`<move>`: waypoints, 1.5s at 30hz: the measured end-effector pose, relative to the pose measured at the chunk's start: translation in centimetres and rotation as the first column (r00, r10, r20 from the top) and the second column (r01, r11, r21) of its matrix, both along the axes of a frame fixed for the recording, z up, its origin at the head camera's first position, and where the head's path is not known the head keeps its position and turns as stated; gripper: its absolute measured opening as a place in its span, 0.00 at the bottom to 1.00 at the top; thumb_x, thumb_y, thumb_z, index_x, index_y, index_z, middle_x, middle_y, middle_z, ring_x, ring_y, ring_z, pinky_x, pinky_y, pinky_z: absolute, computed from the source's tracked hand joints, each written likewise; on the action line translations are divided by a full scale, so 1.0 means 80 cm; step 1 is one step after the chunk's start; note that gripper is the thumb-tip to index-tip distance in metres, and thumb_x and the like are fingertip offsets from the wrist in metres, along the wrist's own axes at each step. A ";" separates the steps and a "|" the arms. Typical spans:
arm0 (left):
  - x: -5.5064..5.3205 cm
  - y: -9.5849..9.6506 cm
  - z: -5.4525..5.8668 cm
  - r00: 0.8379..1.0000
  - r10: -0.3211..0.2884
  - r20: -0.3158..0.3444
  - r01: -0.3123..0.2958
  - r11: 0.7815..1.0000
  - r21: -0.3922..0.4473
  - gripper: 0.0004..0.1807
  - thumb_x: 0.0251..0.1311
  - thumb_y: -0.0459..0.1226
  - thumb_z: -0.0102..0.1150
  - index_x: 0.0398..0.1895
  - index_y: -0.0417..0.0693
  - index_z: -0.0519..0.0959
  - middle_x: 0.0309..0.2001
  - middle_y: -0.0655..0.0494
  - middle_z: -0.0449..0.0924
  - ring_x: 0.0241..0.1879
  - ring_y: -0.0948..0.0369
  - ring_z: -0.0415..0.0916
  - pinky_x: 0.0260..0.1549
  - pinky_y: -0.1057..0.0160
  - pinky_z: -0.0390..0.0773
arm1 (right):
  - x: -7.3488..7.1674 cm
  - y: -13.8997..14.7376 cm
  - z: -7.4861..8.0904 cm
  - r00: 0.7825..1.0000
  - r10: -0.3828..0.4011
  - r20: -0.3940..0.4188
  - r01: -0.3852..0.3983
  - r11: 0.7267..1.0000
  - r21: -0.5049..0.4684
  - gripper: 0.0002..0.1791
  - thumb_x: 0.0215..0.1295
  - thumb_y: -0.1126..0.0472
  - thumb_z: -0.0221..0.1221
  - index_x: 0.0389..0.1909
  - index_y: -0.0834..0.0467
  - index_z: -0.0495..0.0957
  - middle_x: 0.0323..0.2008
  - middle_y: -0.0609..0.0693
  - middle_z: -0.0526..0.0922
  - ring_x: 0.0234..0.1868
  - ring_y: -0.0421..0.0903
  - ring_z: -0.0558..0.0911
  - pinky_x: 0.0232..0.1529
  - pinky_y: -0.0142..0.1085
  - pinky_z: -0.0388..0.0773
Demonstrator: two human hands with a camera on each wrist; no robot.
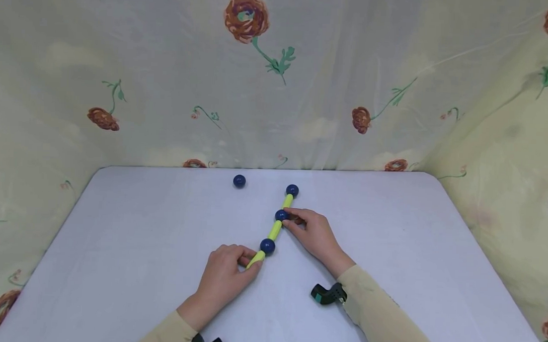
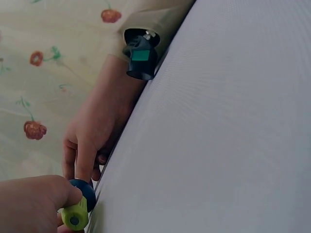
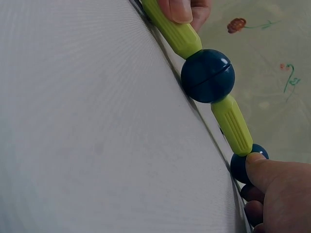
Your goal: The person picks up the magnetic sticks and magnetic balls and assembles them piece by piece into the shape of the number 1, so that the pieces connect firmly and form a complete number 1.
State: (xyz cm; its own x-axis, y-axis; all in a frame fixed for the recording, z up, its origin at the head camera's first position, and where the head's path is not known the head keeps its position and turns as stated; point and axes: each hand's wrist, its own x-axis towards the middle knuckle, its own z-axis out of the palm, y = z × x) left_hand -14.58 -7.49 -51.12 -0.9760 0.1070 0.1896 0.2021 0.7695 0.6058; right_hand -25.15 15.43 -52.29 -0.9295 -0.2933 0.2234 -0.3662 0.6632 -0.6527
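Observation:
A chain of dark blue balls and yellow-green ribbed rods runs slantwise across the middle of the table. My left hand [image 1: 229,272] pinches the nearest rod [image 1: 256,259] between thumb and fingers, and that rod meets the near ball [image 1: 267,246]. With thumb and fingertips my right hand [image 1: 313,235] grips the middle ball [image 1: 281,215]. Another rod [image 3: 232,125] joins these two balls. Beyond the right hand, a further rod [image 1: 288,200] leads to the far ball [image 1: 292,191]. In the left wrist view, the near rod's round end [image 2: 74,219] faces the camera.
A loose blue ball [image 1: 239,181] lies near the table's back edge, left of the chain. The white table [image 1: 117,246] is bordered by hanging flowered cloth [image 1: 169,61] at the back and sides. Dark wrist devices [image 1: 328,294] sit at both sleeves.

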 end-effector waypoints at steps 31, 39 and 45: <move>0.002 0.001 0.000 1.000 0.017 -0.012 -0.017 0.999 -0.033 0.12 0.56 0.47 0.70 0.36 0.51 0.86 0.24 0.70 0.73 0.27 0.66 0.65 0.34 0.60 0.66 | 0.032 0.004 0.004 0.998 0.004 -0.065 -0.010 0.996 -0.093 0.16 0.67 0.50 0.63 0.54 0.48 0.83 0.38 0.39 0.82 0.38 0.36 0.78 0.36 0.34 0.77; 0.003 0.000 0.001 0.999 0.014 -0.031 -0.015 0.999 -0.030 0.10 0.55 0.46 0.70 0.35 0.52 0.86 0.23 0.70 0.73 0.28 0.66 0.66 0.33 0.60 0.66 | 0.056 -0.011 0.008 0.990 0.118 -0.075 -0.125 0.987 -0.104 0.15 0.67 0.52 0.64 0.53 0.51 0.83 0.39 0.36 0.82 0.38 0.33 0.78 0.39 0.34 0.77; 0.003 0.000 0.001 0.999 0.006 -0.042 -0.007 1.000 -0.024 0.10 0.55 0.47 0.70 0.35 0.53 0.86 0.24 0.70 0.74 0.29 0.66 0.67 0.34 0.60 0.67 | 0.067 -0.018 0.008 0.984 0.175 -0.037 -0.178 0.980 -0.087 0.18 0.67 0.47 0.63 0.54 0.47 0.82 0.45 0.34 0.82 0.44 0.33 0.79 0.44 0.35 0.77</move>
State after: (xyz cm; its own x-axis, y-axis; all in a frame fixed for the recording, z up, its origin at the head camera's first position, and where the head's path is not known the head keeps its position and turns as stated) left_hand -14.30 -7.50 -51.02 -0.9680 0.1055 0.2275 0.2214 0.7853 0.5781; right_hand -19.80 14.00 -51.64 -0.8576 -0.4297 0.2826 -0.4921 0.5260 -0.6936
